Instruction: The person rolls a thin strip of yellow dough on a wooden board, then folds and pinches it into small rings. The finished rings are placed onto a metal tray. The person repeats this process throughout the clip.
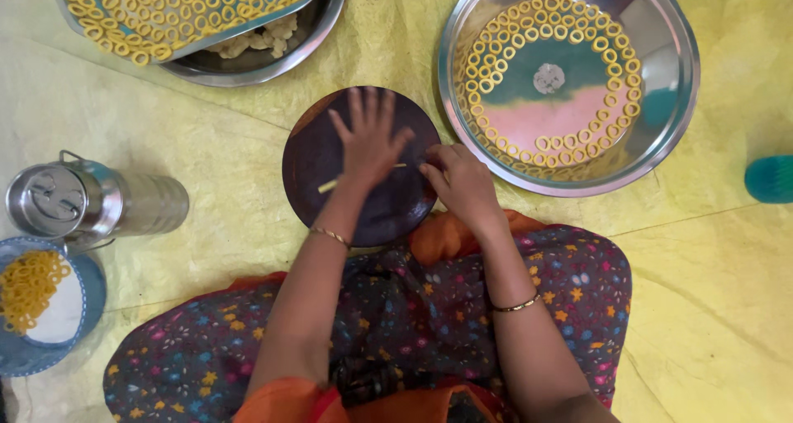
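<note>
A round dark wooden board (314, 171) lies on my lap edge in the middle of the view. My left hand (369, 138) rests flat on it, fingers spread, over a thin pale dough strand (329, 185) that sticks out at both sides of the palm. My right hand (462, 179) sits at the board's right edge with fingertips pinched near the strand's right end. A large steel plate (661, 101) at the upper right holds several dough rings laid around its rim.
A steel tray (178, 10) full of dough rings sits over a steel bowl (318, 30) of dough at the upper left. A steel canister (91, 200) lies at the left, a blue plate (91, 295) with yellow rings below it. A teal object (770, 179) is at the right edge.
</note>
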